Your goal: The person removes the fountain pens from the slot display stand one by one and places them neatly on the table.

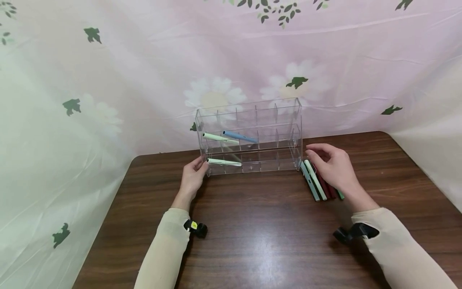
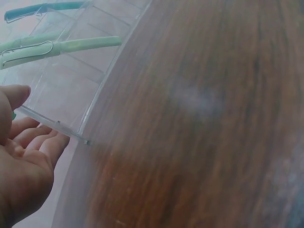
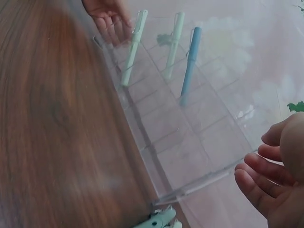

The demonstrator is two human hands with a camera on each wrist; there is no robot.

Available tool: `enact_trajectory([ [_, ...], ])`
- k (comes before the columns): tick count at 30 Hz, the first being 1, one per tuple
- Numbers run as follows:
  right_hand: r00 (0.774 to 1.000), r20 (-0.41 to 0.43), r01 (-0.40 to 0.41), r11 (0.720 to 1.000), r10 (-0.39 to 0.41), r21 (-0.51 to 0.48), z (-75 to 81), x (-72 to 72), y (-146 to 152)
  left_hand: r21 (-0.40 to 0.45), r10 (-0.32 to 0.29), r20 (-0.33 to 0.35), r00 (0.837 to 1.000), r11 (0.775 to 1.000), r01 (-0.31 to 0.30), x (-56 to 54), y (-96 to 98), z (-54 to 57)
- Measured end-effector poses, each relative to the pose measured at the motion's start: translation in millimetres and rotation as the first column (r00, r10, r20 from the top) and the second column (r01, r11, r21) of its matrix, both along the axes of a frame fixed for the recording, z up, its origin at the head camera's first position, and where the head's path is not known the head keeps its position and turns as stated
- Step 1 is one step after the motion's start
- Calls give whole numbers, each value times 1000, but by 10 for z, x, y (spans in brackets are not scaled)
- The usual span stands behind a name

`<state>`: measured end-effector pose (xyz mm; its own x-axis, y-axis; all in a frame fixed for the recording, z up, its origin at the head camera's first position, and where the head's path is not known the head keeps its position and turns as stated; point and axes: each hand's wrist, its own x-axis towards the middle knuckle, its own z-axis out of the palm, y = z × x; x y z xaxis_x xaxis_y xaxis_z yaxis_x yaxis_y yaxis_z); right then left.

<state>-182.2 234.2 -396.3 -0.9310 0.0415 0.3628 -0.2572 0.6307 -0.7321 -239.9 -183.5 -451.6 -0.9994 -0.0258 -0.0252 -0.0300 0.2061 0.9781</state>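
A clear acrylic pen rack (image 1: 278,165) with tiered compartments stands at the back of the table. My left hand (image 1: 192,176) holds its left end, thumb at the front and fingers along the outer side panel. Across the lower tier lies a pale green pen (image 1: 223,162), near the left thumb. Higher up lie another pale green pen (image 1: 220,139) and a blue pen (image 1: 240,137). Close by the rack's right end, my right hand (image 1: 333,166) has its fingers loosely bent and nothing between thumb and fingertips (image 3: 244,178). It hovers over several pens on the table.
The loose pens lie side by side right of the rack: a grey-blue pen (image 1: 310,182), a pale green pen (image 1: 316,180), dark red ones (image 1: 330,192) and a green one (image 1: 341,195). A floral cloth backdrop (image 1: 151,72) hangs right behind the wooden table (image 1: 245,224).
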Motion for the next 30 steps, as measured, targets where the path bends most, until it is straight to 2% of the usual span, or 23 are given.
enact_trajectory([
  [16, 993, -43, -112, 991, 110, -69, 154, -170, -356, 0, -1, -2, 1000, 1000, 1, -22, -13, -45],
  [23, 992, -75, -107, 992, 102, -66, 160, -239, -508, -3, -2, -7, 1000, 1000, 2, -24, -17, -64],
  [30, 990, -90, -120, 986, 110, -118, 215, -301, -661, 4, 2, -12, 1000, 1000, -2, -26, -17, -62],
])
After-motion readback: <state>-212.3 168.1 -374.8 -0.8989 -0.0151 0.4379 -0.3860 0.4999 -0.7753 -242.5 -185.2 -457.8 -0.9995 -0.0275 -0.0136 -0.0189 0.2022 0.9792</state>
